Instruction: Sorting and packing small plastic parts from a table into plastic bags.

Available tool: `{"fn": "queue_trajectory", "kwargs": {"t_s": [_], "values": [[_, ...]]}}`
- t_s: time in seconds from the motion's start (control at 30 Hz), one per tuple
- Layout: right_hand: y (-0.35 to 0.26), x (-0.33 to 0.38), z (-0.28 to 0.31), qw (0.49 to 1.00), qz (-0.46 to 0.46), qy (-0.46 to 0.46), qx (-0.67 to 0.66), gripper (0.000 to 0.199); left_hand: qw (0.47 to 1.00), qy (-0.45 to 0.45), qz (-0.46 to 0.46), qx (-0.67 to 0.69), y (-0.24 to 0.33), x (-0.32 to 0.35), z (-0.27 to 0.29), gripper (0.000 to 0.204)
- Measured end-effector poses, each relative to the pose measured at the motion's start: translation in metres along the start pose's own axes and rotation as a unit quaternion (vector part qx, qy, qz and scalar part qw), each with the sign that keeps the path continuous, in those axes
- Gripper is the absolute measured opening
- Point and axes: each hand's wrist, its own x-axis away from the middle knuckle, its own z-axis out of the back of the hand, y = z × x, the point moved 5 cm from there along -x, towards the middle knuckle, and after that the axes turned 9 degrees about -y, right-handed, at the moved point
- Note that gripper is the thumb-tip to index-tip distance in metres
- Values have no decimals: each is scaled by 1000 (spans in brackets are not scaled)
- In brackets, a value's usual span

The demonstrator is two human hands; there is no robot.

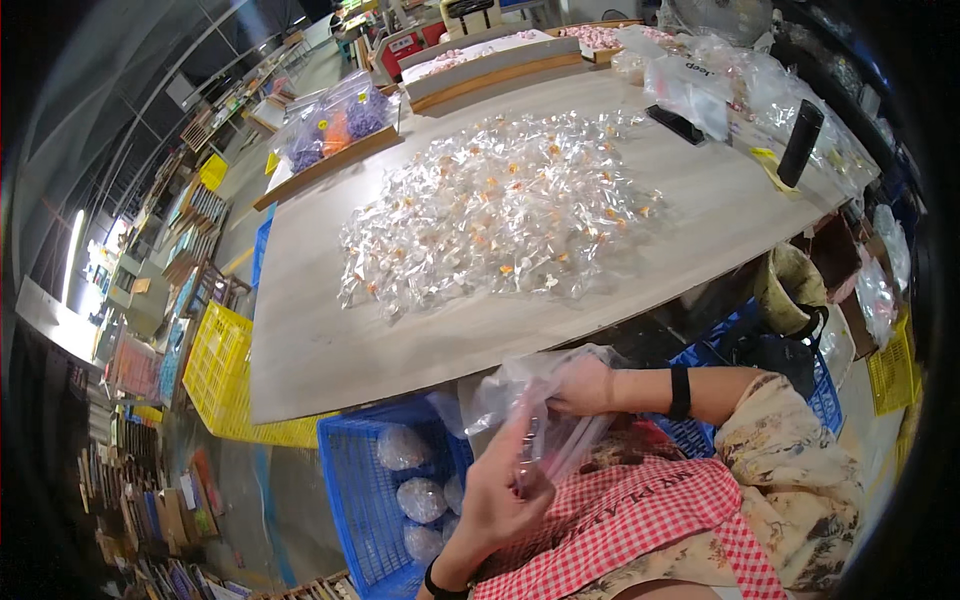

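Both my hands are at a clear plastic bag [490, 395] just in front of the table's near edge, close to my lap. My right hand [582, 386] grips the bag's upper part with curled fingers. My left hand [512, 480] is lower and to the left, its fingers closed around the bag's side. The bag looks crumpled, and what it contains, if anything, is hard to make out. Beyond, on the table [330, 350], spreads a big pile of small clear-wrapped pieces [500, 210] with bits of orange and white.
A blue crate [350, 500] with several filled round bags [422, 500] stands at my left. Yellow crates [225, 360] are farther left. On the table are a black bottle [800, 143], a black flat object [676, 124], a tray of purple and orange bags [340, 130] and loose plastic bags [690, 95].
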Motion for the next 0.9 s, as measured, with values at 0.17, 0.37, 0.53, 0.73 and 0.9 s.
{"fn": "queue_trajectory", "kwargs": {"t_s": [0.17, 0.37, 0.53, 0.73, 0.9], "values": [[-27, 35, 46, 966, -88, -189, 153, 46, 980, 91, -29, 174, -7, 23, 19, 74], [-48, 80, 158, 891, 264, -166, -328, 32, 966, 29, -7, 258, -16, 33, 14, 74], [120, 62, 221, 938, 33, 302, 166, 53, 960, 4, 65, 273, -34, 16, -6, 71], [233, 105, 163, 934, -315, 138, 99, 67, 978, 107, 32, 176, -43, 18, 7, 73], [267, 177, 161, 881, -413, 170, 159, 59, 975, 122, 22, 183, -67, 13, 15, 75]]}}
